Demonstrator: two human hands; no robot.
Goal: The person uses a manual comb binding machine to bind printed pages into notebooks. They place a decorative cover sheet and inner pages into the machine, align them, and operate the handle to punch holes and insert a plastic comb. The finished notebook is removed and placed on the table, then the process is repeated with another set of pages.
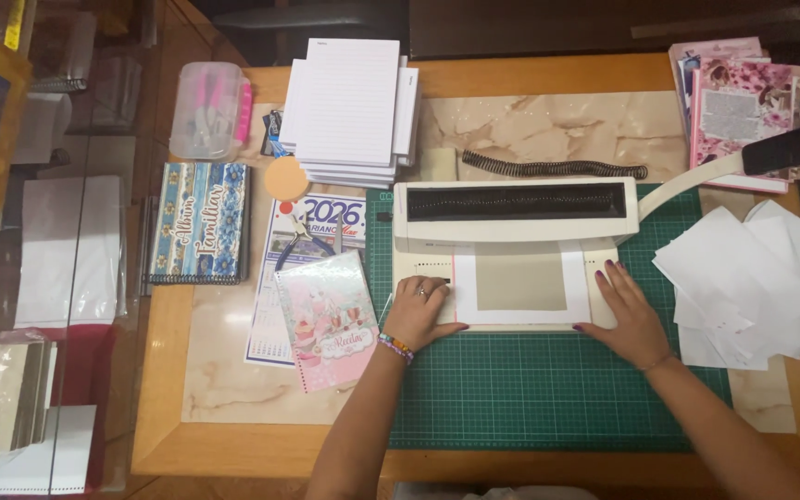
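Green cutting mat, cream binding machine, left hand, right hand pressing white-bordered sheet

Both forearms are bare, with no sleeves showing. The left hand wears a ring on one finger and a multicoloured beaded bracelet at the wrist. The right hand has dark purple painted nails.

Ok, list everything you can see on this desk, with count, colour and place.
Binding machine: one, cream, centre.
Sheet: one, white with grey panel, in the machine.
Cutting mat: one, green, under the machine.
Spiral coil: one, black, behind the machine.
Lined pads: one stack, white, back.
Pink notebook: one, left of the mat.
Loose sheets: pile, white, right.
Left hand: on the sheet's left edge.
Right hand: flat at the sheet's right edge.
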